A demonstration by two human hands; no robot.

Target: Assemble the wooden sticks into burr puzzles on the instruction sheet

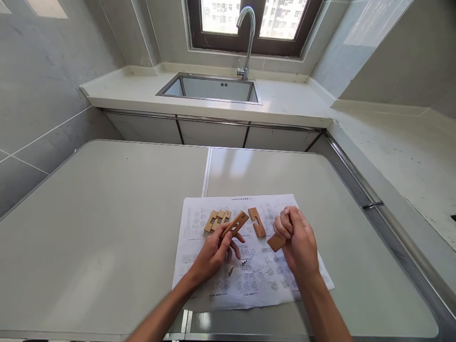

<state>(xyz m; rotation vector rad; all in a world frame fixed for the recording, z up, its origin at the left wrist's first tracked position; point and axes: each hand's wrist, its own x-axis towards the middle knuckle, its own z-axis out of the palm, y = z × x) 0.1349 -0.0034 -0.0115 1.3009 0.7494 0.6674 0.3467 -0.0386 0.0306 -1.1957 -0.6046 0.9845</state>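
Note:
My left hand (215, 254) pinches a wooden puzzle piece (238, 221) with a slot in it and a "2" marked near its upper end. The piece is tilted above a printed sheet of paper (256, 300). To the right, my right hand (298, 237) is closed around another wooden piece (276, 242); only one flat end shows, the rest is hidden by the fingers. Between the hands, a notched wooden piece (261, 230) marked "1" lies on the paper. Several more notched pieces (211, 221) lie close together just beyond my left hand.
Small dark bits (231, 271) rest on the paper. The sheet lies on a pale table (107, 228) with a seam down its middle. Beyond stand a white counter (285, 97), a sink (210, 100) and a curved tap (251, 33) below a window. Another counter (402, 152) runs along the right.

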